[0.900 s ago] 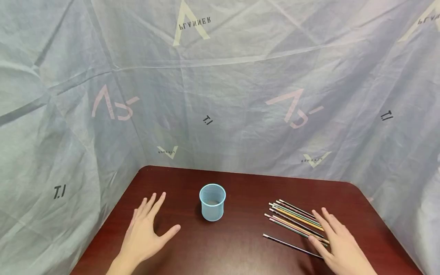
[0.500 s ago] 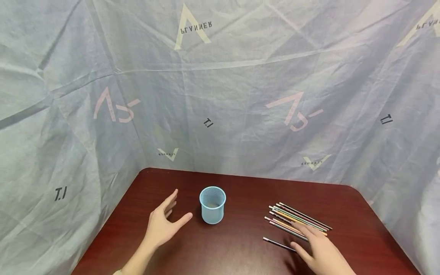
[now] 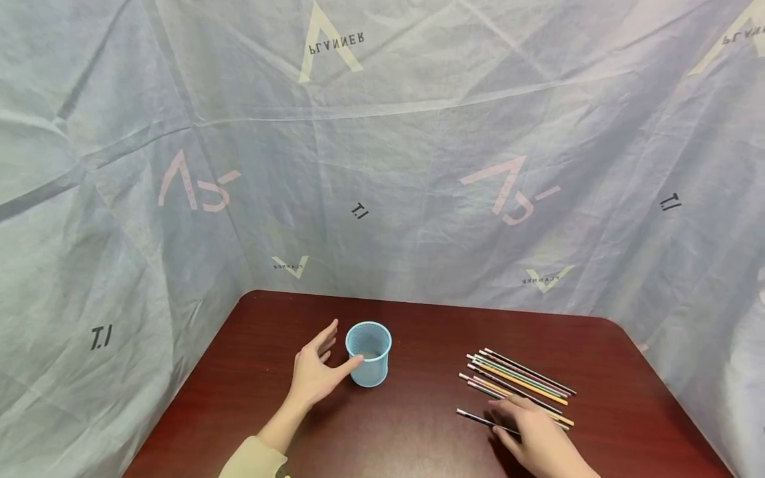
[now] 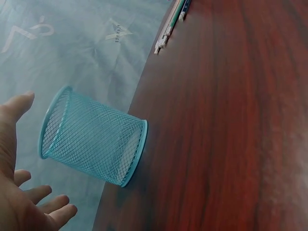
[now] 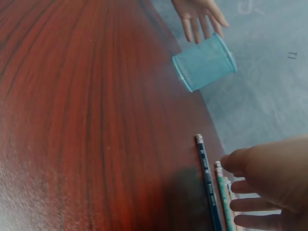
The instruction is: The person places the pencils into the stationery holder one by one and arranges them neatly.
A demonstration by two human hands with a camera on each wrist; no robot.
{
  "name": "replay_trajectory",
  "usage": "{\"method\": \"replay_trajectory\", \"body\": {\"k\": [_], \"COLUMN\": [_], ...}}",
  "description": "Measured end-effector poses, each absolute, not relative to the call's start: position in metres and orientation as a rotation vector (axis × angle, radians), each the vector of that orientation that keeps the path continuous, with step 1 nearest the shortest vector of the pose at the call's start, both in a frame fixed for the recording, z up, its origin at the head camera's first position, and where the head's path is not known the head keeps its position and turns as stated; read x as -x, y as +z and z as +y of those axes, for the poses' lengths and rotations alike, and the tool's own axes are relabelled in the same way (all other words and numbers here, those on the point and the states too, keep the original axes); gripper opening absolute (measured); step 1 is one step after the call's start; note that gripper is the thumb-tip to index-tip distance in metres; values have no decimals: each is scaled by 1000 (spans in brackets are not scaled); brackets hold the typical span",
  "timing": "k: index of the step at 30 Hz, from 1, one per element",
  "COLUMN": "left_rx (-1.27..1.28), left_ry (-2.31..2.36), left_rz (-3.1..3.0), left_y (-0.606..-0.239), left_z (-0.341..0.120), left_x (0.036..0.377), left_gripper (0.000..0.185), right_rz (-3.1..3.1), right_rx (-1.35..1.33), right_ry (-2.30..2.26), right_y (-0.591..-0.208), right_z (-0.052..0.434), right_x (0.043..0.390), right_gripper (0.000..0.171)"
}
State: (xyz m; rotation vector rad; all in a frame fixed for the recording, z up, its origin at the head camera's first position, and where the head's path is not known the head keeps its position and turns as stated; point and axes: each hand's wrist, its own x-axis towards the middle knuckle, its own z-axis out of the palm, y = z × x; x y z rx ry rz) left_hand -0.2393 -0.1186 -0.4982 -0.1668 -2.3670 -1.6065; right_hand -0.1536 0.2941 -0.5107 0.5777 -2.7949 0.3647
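Observation:
A light blue mesh pencil cup (image 3: 368,370) stands upright on the dark red table. My left hand (image 3: 313,375) is just left of it, thumb and fingers spread. Its thumb overlaps the cup's front rim in the head view, while the left wrist view shows space between the hand and the mesh (image 4: 96,137). To the right, my right hand (image 3: 534,431) hovers low over a single dark pencil (image 3: 474,417), thumb and fingers on either side of it, not closed on it. The hand hides that pencil's near end. In the right wrist view its fingers (image 5: 252,204) are extended.
Several more pencils (image 3: 520,380), in yellow, green, black and pink, lie side by side just beyond my right hand, white-tipped ends toward the cup. A grey printed cloth (image 3: 406,219) hangs behind and beside the table (image 3: 412,425).
My left hand has moved right, up to the cup. My right hand has moved left and lower, from over the pencil bunch to the single dark pencil. Cup and pencils stay in place.

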Motion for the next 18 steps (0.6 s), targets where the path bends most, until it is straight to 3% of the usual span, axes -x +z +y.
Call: {"method": "replay_trajectory", "body": {"k": [13,18], "left_rx": [203,224], "left_ry": [-1615,-1597], "left_rz": [-2330,-2309], "left_y": [-503,-504], "left_z": [-105,-102], "left_x": [247,249], "left_gripper": [89,85], "right_rz": [-2724,-2634], "right_rx": [-647,-634], "right_ry": [370,366], "right_y": [-527,-529], "right_z": [290,286], "right_x": [157,160], "right_gripper": [24,37]}}
